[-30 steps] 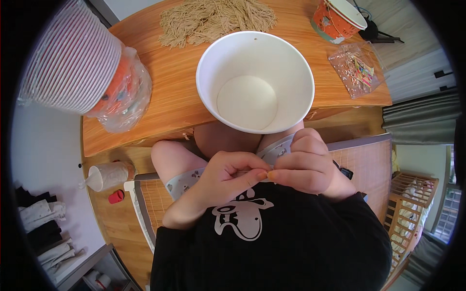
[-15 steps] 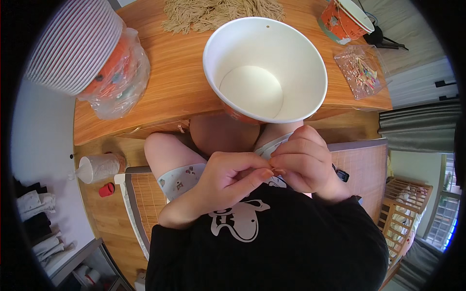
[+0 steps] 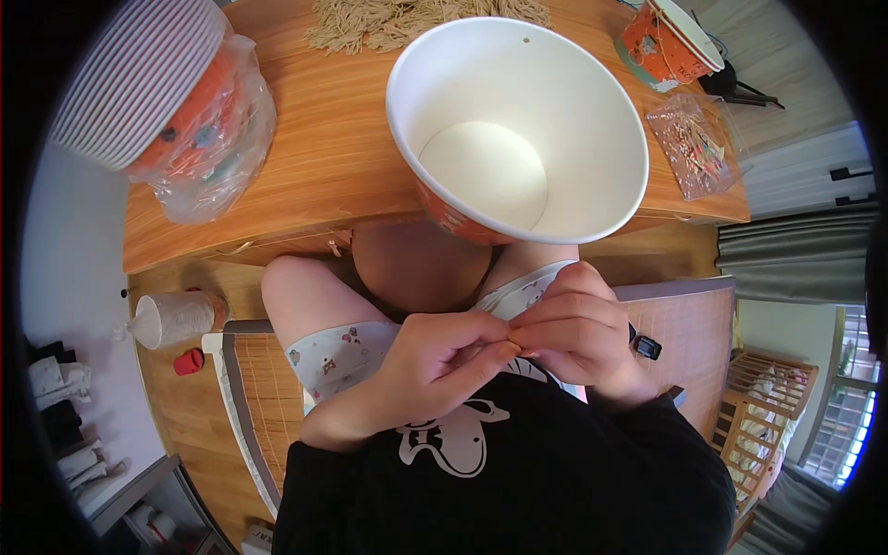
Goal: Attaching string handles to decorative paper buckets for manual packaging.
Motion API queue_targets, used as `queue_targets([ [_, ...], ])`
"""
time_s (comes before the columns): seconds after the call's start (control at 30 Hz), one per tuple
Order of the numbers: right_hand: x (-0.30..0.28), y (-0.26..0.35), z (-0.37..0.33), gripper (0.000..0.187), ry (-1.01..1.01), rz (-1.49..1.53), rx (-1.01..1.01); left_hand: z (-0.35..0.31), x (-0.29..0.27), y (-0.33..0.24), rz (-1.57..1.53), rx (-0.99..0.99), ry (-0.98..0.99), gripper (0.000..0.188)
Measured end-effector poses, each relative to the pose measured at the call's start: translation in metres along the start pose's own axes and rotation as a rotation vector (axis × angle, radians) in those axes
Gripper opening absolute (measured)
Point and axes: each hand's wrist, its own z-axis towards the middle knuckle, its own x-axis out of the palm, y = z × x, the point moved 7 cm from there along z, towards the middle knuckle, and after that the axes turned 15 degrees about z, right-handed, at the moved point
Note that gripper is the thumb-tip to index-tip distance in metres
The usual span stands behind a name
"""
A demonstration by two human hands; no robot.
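Observation:
Over my lap, my left hand [image 3: 449,356] and my right hand [image 3: 578,328] meet fingertip to fingertip. Both are closed in a pinch, and whatever is between the fingers is too small or too hidden to name. Just beyond them a large paper bucket [image 3: 592,120], white inside and orange outside, leans toward me at the table's front edge. Near its far rim is a small hole. Neither hand touches the bucket.
On the wooden table [image 3: 324,139] lie a bundle of tan cords [image 3: 407,26] and a clear tray [image 3: 694,153] of small colourful pieces. An orange bucket [image 3: 661,51] stands at the back right. Plastic-wrapped stacked buckets [image 3: 153,79] stand at the left.
Both hands stay pinched together over my lap, with the fingers shifted slightly. The view has tilted a little, so the bucket appears somewhat larger and farther right.

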Motion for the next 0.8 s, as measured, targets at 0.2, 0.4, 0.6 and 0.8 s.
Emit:
queue_targets([
  [0.2,0.008,-0.008,-0.007,0.022,-0.02,-0.118,0.007,-0.005,0.002,0.016,0.014,-0.03,-0.126,0.009],
  [0.4,0.009,-0.019,-0.01,0.021,-0.023,-0.123,0.102,-0.001,-0.004,-0.001,0.365,0.176,-0.25,0.011],
  [0.6,0.008,-0.018,-0.006,0.019,-0.032,-0.057,0.143,0.0,-0.009,-0.016,0.488,0.284,-0.312,0.014],
  [0.8,-0.019,0.018,0.018,0.034,-0.024,-0.131,0.001,0.004,-0.025,-0.049,0.576,0.48,-0.505,0.017],
])
